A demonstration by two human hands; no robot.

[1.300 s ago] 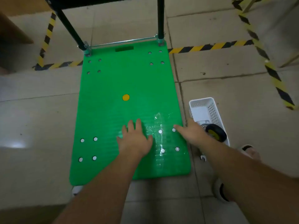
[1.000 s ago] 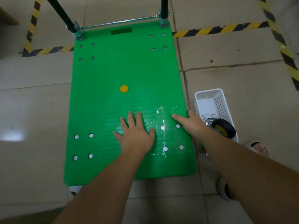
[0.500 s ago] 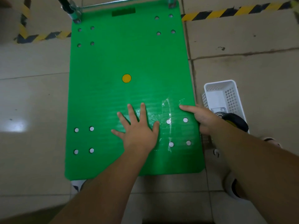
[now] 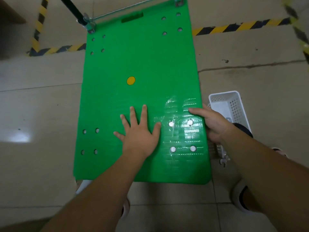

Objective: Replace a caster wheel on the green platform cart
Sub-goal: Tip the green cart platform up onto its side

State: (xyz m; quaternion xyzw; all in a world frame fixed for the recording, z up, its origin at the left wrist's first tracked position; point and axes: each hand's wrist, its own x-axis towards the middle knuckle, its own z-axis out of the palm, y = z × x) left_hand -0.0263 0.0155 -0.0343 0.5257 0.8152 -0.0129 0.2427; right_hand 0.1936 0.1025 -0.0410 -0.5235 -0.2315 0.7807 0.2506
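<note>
- Left hand (image 4: 138,131): laid flat on the deck of the green platform cart (image 4: 137,64), fingers spread, holding nothing.
- Right hand (image 4: 215,124): at the cart's right rim, thumb on top. The fingers drop out of sight under the edge, so it appears to be gripping the rim.
- Location: the cart stands upright on the tiled floor. Its casters are hidden beneath the deck.
- Step in hand, as judged: tipping or lifting the cart's right side to reach a caster mount.
- To do it well: lift at the rim while the flat palm stops the deck sliding, and keep the edge off the white basket (image 4: 234,104) just beside it.
- Count, holes: four clusters of four, sixteen in all.
- Count, bright bolt heads (image 4: 173,149): four, all in the near-right cluster under clear tape.
- Count, other: one yellow dot (image 4: 131,80), and one black caster wheel (image 4: 244,129) in the basket.
</note>
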